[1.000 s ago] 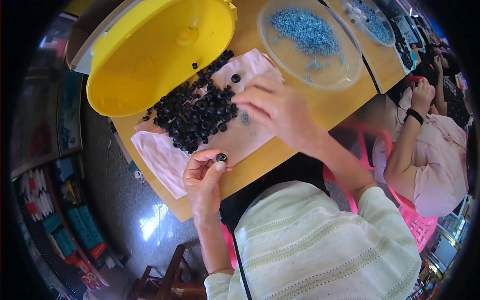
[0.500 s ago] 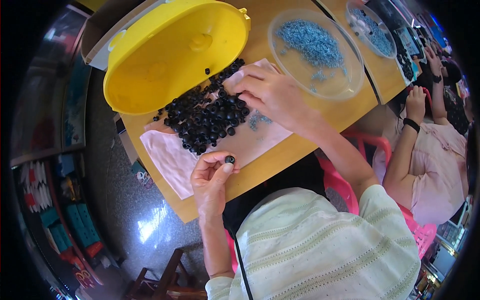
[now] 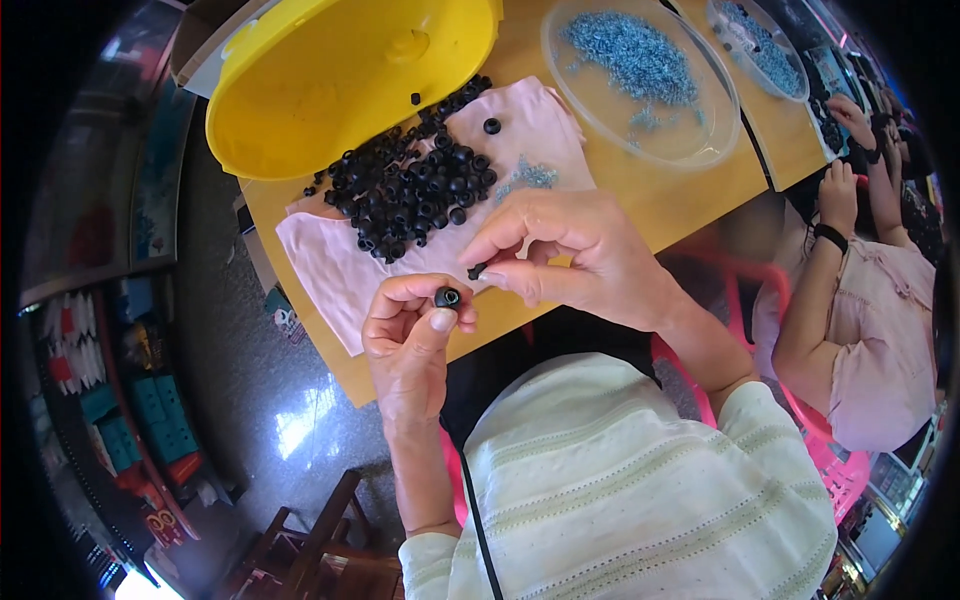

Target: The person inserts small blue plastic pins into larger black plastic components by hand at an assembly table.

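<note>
Between the thumb and fingers of my left hand (image 3: 405, 335) is a round black plastic piece (image 3: 447, 297), its hollow end facing up. Close to its right, my right hand (image 3: 590, 255) pinches a smaller black piece (image 3: 476, 271) at its fingertips. The two pieces are apart. Beyond my hands a pile of black pieces (image 3: 410, 195) lies on a pink cloth (image 3: 310, 250), and a single black piece (image 3: 492, 126) rests apart from it. A few tiny blue pieces (image 3: 530, 175) are scattered on the cloth beside the pile.
A yellow tub (image 3: 310, 100) lies tipped toward the pile. On the wooden table (image 3: 640, 195), a clear round tray (image 3: 715, 145) holds tiny blue pieces; another clear tray (image 3: 795, 92) stands farther right. Another person (image 3: 870, 330) sits at the right. A wooden stool (image 3: 335, 530) is at lower left.
My right hand has come back from the pile toward my left hand with a small black piece. My left hand still holds its round piece, shifted slightly left and up.
</note>
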Tool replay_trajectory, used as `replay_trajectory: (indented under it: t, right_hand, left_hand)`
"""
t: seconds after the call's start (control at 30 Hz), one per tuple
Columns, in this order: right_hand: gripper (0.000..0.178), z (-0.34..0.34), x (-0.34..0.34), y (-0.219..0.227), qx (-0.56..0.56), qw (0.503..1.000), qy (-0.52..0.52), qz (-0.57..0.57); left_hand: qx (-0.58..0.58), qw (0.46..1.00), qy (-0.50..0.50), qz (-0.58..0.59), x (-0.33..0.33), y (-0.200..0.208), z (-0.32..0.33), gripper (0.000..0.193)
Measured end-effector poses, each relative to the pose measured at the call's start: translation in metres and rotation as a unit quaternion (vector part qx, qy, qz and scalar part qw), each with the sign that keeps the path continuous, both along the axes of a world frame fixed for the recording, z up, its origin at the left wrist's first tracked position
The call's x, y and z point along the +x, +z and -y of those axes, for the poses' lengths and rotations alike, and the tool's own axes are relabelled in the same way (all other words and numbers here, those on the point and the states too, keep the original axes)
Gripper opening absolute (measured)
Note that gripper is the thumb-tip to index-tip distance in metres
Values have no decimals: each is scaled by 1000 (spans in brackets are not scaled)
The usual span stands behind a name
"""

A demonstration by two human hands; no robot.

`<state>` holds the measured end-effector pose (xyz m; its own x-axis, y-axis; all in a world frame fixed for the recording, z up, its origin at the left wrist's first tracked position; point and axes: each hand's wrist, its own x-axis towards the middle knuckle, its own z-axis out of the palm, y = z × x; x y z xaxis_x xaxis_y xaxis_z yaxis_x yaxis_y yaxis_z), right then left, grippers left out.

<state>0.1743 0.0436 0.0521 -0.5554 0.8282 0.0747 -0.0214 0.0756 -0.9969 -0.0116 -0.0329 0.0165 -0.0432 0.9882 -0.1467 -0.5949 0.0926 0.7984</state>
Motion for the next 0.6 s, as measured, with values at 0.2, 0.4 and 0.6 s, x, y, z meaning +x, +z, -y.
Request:
replay_trajectory:
  t: [0.2,0.4,0.6]
  right_hand:
    - [15,9,2,2,12,998,30,-53]
    - [15,14,4,7,95,994,28,-48]
    - [17,18,4,6,116,992,30,-42]
  left_hand:
    - [-16,999,-10,28,4,7,11,24]
    - [-1,999,-16,44,6,6,17,25]
    - [-8,998,-24,54,9,6,18,22]
